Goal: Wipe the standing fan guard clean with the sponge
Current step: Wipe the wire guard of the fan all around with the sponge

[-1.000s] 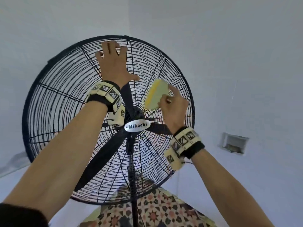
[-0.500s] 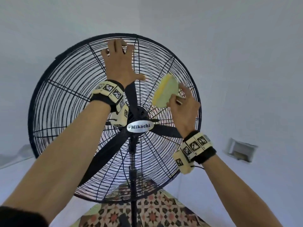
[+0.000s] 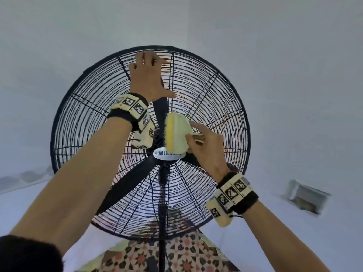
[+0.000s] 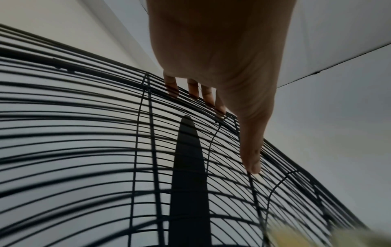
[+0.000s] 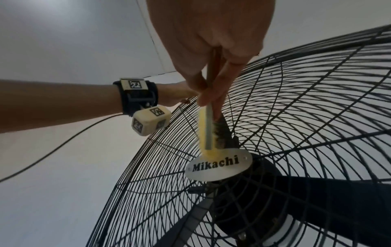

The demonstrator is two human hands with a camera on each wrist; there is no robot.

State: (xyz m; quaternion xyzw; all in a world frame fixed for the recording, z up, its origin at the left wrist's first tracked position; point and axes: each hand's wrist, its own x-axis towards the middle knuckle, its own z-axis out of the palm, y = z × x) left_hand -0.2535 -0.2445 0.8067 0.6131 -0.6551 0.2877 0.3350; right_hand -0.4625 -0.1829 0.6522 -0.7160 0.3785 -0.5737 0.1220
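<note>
Closest to us are our two forearms, each with a marker-covered wristband strapped on. Our right hand (image 3: 208,150) is pinching the sponge (image 3: 176,133) between thumb and fingers, curled snug around its back edge. The sponge is yellow on one side with a pale greenish scrub layer on the other, held edge-on against the wires of the fan guard (image 3: 222,107), just above the oval "Mikachi" badge (image 5: 217,164) at the hub. In the head view the sponge's bottom corner overlaps the badge lettering; from the right wrist its lower end looks to be touching the top of the badge, and there's dark grime on the scrub face.

Further up, our left hand (image 3: 148,79) is laid flat on the top part of the guard near the outer rim, fingers (image 4: 208,95) straight and resting on the wires, thumb spread out to the side with its tip on the wires. It isn't gripping anything, just pressing against the cage.

Behind the wires we can see the dark fan blades (image 4: 190,167), one pointing straight up under the left palm. The pole (image 3: 162,228) drops down to a patterned tile floor (image 3: 188,254). Past all that it's pale walls, with a small recessed box (image 3: 306,195) low on the right.
</note>
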